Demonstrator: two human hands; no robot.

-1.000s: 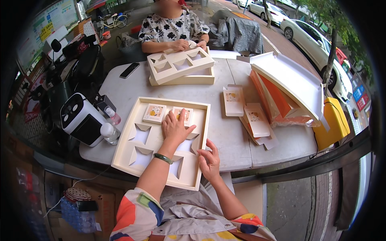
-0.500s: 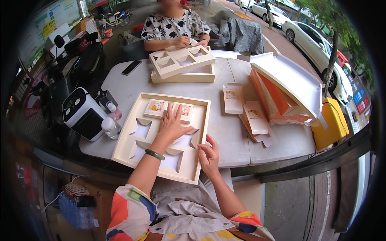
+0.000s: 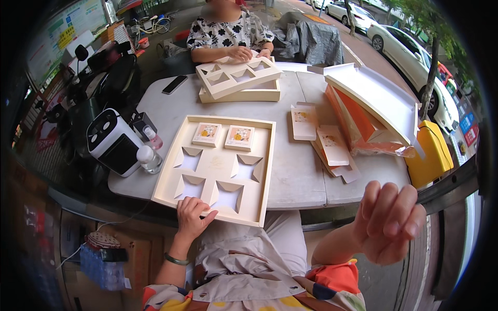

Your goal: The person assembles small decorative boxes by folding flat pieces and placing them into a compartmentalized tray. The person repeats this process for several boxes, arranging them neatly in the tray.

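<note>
Cream-coloured, the tray (image 3: 215, 161) lies on the surface (image 3: 295, 182), seemingly mid-filling, two small boxes (image 3: 240, 138) in its far row, the left hand (image 3: 192, 215) thumb-spread on its near rim, the right hand (image 3: 388, 224) raised half-curled, its hold unclear, the next placement calling for squaring over an open well (image 3: 247, 170).

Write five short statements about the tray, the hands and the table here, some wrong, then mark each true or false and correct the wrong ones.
1. The left hand touches the near edge of the tray. True.
2. The small boxes sit in the tray's near row. False: both sit in its far row.
3. The right hand rests on the tray. False: it is raised, apart from the tray and to its right.
4. A dark phone lies on the table, beyond the tray's far edge. True.
5. The yellow case is right of the tray. True.
</note>
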